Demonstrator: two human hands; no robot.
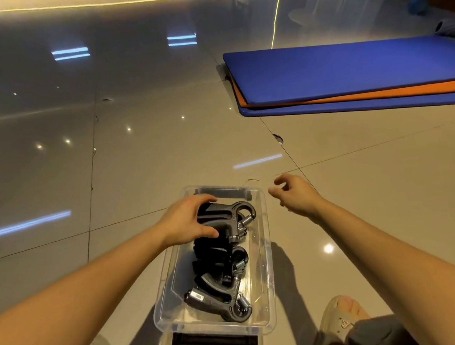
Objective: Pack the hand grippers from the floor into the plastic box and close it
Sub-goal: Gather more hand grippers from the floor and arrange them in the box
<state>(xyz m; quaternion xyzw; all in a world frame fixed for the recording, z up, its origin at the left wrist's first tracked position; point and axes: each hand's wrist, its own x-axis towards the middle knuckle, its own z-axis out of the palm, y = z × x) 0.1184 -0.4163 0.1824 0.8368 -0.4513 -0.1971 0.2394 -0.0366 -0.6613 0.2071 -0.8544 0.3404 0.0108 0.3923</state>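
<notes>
Packing looks nearly done: the hand grippers (219,298) lie in the lidless plastic box (266,252) at lower centre, the left hand (184,222) has its grip curled round the top hand gripper (225,214), the right hand (296,195) hangs loose and empty beside the box, and closing remains.

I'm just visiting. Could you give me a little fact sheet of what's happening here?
Place: glossy tiled floor
Container: clear plastic box, open, no lid on it
Contents: several black hand grippers piled inside
Gripping: left hand grips the top hand gripper at the box's far end
Free: right hand empty, fingers loosely curled, right of the box
Nearby: blue and orange mats
</notes>
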